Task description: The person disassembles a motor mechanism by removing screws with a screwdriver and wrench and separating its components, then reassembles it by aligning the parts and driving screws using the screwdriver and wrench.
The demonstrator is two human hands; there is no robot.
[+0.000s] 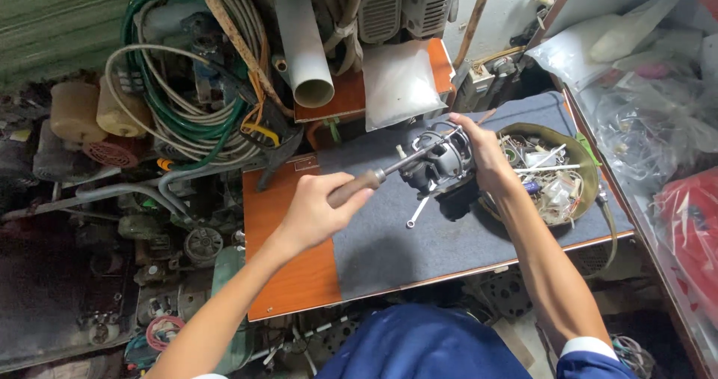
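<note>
A grey electric motor (pixel 437 162) with a wire cage stands on the grey mat (pixel 419 244) of an orange table. My right hand (pixel 486 155) grips the motor's right side and steadies it. My left hand (pixel 318 207) holds a screwdriver (pixel 374 177) by its brown handle, and the shaft points up and right into the motor. A small silver wrench (pixel 417 213) lies on the mat just below the motor.
A round olive bowl (pixel 587 162) full of small parts and screws sits right of the motor. Coiled hoses and cables (pixel 187 87), a white pipe (pixel 307 42) and old motors crowd the back and left. Plastic bags (pixel 651 117) pile at the right.
</note>
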